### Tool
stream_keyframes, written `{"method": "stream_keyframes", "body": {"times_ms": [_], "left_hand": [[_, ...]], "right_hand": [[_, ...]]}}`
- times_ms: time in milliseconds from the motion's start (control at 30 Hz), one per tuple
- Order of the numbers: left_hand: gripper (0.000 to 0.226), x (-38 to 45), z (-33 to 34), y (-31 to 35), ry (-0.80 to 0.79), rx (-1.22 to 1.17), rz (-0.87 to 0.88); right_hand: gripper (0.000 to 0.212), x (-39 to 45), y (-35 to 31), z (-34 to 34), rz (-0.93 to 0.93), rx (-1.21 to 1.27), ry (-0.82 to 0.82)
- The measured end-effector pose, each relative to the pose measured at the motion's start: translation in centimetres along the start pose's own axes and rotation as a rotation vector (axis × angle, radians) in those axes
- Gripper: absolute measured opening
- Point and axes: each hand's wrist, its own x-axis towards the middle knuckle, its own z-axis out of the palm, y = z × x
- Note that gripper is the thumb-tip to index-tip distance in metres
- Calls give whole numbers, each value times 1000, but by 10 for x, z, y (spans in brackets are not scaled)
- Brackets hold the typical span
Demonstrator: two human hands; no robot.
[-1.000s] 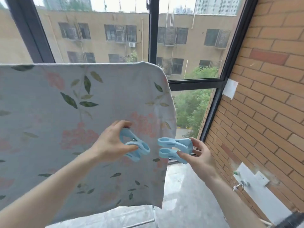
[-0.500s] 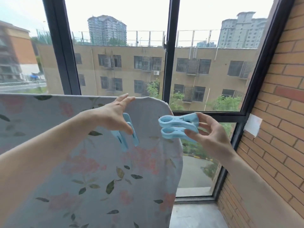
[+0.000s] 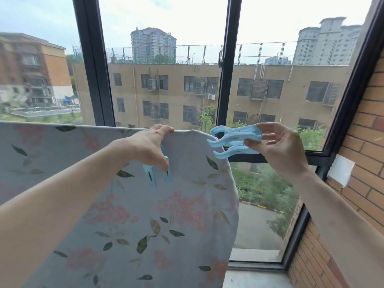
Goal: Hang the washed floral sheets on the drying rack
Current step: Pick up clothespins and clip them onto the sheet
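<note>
A pale floral sheet (image 3: 128,215) with pink flowers and green leaves hangs over the rack's top bar, which the cloth hides. My left hand (image 3: 149,148) is at the sheet's top edge, fingers over the fold, gripping a light-blue clothes peg (image 3: 158,175) whose handles point down. My right hand (image 3: 280,146) holds two light-blue pegs (image 3: 234,140) by their handles, jaws pointing left. Those jaws are right at the sheet's upper right corner.
A dark-framed window (image 3: 225,80) stands directly behind the sheet, with buildings and trees outside. A brick wall (image 3: 365,142) closes the right side, with a white patch (image 3: 340,173) on it. A narrow strip of floor (image 3: 253,279) shows below right.
Both hands rose from mid-sheet to its top edge as my view tilted up. My left hand turned its peg handles-down at the fold; my right brought its two pegs to the corner.
</note>
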Motion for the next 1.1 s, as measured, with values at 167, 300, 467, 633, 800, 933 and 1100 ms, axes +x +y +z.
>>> {"method": "stream_keyframes", "body": {"times_ms": [167, 300, 467, 633, 800, 933, 1100], "left_hand": [[109, 2, -1, 0, 4, -8, -21], [106, 1, -2, 4, 11, -18, -17], [106, 1, -1, 6, 14, 3, -21], [107, 0, -2, 5, 10, -6, -25], [107, -2, -4, 3, -7, -31, -35], [108, -3, -3, 1, 2, -12, -36], [110, -3, -2, -1, 4, -3, -38]], "right_hand": [[30, 15, 2, -1, -38, -32, 57], [25, 23, 5, 6, -33, -68, -16], [22, 30, 13, 15, -7, -94, -87], [21, 36, 20, 23, 20, -99, -142], [22, 45, 18, 28, 42, -62, -145], [25, 47, 22, 29, 48, -66, -177], [56, 57, 28, 20, 144, -57, -377]]}}
